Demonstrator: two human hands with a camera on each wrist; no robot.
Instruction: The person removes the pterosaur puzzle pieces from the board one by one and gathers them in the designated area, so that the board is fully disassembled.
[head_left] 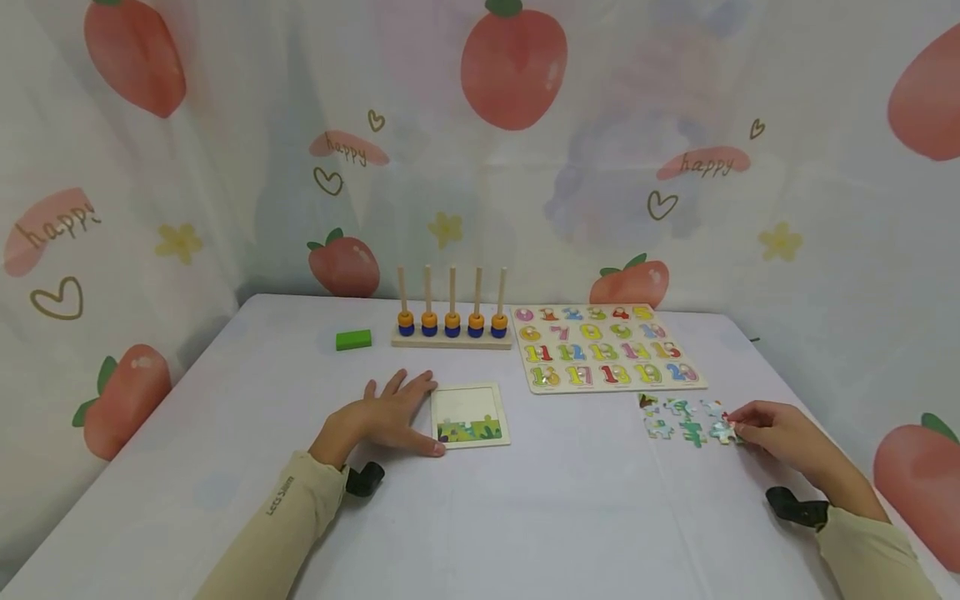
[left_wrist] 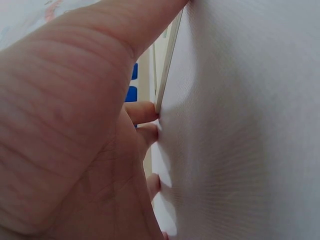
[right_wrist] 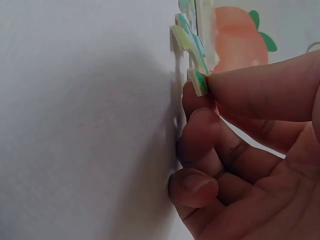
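left hand (head_left: 378,421) lies spread, gripping nothing; right hand (head_left: 783,432) is closed in a thumb-and-finger pinch. tray (head_left: 468,401) rests flat between them, lower part filled, left edge touched by the left hand (presumably to steady it). loose pieces (head_left: 693,432) lie spread near the right hand, likely for easy picking. one piece (right_wrist: 199,83) sits in that pinch, probably because it is thin.

Tabletop (head_left: 555,517): jigsaw tray (head_left: 465,403) left of loose jigsaw pieces (head_left: 692,432); behind these, left to right, block (head_left: 353,340), bead stacker (head_left: 452,326), number board (head_left: 597,364).
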